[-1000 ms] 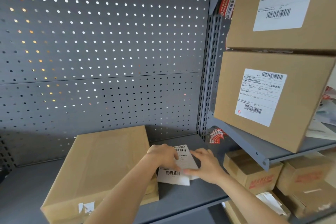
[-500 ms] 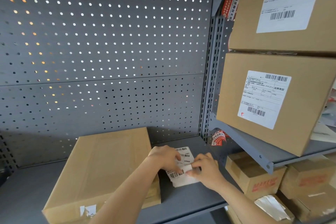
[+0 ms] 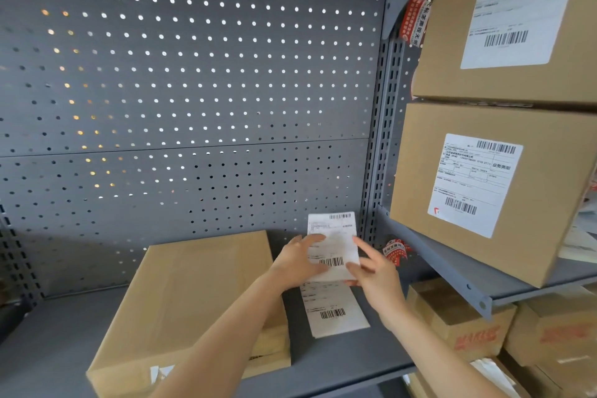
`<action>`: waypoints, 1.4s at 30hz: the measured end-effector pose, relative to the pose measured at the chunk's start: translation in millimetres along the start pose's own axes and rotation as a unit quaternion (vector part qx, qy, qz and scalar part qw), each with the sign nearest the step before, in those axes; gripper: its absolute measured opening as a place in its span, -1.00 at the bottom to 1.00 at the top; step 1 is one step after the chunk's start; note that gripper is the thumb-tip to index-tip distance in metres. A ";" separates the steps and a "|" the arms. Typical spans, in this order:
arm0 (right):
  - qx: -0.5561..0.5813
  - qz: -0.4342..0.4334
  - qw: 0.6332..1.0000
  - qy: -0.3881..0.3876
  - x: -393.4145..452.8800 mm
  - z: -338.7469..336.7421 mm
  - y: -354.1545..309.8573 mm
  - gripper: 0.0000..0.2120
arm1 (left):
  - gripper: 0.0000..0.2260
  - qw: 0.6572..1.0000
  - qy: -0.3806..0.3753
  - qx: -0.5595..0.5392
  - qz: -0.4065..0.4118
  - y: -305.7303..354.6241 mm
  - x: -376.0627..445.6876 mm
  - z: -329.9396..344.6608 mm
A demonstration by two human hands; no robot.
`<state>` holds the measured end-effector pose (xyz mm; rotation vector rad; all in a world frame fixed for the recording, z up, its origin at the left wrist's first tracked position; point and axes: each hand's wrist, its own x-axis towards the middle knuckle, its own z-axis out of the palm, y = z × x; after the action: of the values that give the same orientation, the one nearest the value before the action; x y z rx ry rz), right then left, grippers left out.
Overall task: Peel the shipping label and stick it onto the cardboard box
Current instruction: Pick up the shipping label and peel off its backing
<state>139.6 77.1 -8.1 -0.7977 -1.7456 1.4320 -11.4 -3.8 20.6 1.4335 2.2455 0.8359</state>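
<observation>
Both your forearms reach in from the near edge of the shelf (image 3: 371, 355). Your left hand (image 3: 295, 260) pinches the left edge of the shipping label (image 3: 334, 244), thumb on its printed face; your right hand (image 3: 374, 268) sits at the lower right corner, fingers spread, and whether it actually grips the sheet cannot be told from here. The label is lifted clear, standing nearly upright between the two hands. Just under them a second printed sheet (image 3: 334, 312) lies flat on the shelf; it may be the backing or the next label on a strip, and its join to the held one is hidden by your hands. Left of your left hand, close beside it, the cardboard box (image 3: 200, 294) lies flat, its wide top face bare, your left forearm crossing its right side. Beyond the hands, the perforated back panel (image 3: 193, 90); up and to the right, already-labelled boxes (image 3: 491, 191) on a higher shelf. Judged step: peeling, near its end or just done. Next move calls for carrying the label left over the box top, sticky side down, keeping it taut so it does not fold on itself, then pressing from one edge across.
</observation>
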 end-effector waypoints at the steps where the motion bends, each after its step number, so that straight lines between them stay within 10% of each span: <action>1: 0.002 -0.010 1.000 -0.001 1.6 3.6 -3.2 -0.43 | -0.48 0.999 0.012 -0.042 0.001 -1.5 -0.1 -3.9; 15: 0.070 -0.043 0.995 -0.053 14.2 105.1 -47.1 -0.43 | -0.70 0.889 0.156 -0.430 -0.017 -61.0 -58.2 -74.4; 28: 0.081 -0.004 0.990 -0.115 9.7 196.3 -54.4 -0.89 | -0.63 0.828 0.385 -0.404 -0.054 -122.8 -91.4 -114.2; 42: 0.037 -0.020 0.991 -0.128 12.9 197.9 -44.8 -0.92 | -0.63 0.825 0.398 -0.399 -0.044 -134.7 -81.9 -110.8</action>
<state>-34.4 -25.4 15.4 -0.5568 -1.8736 1.6193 -134.0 -152.5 17.0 0.5979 1.9189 2.3019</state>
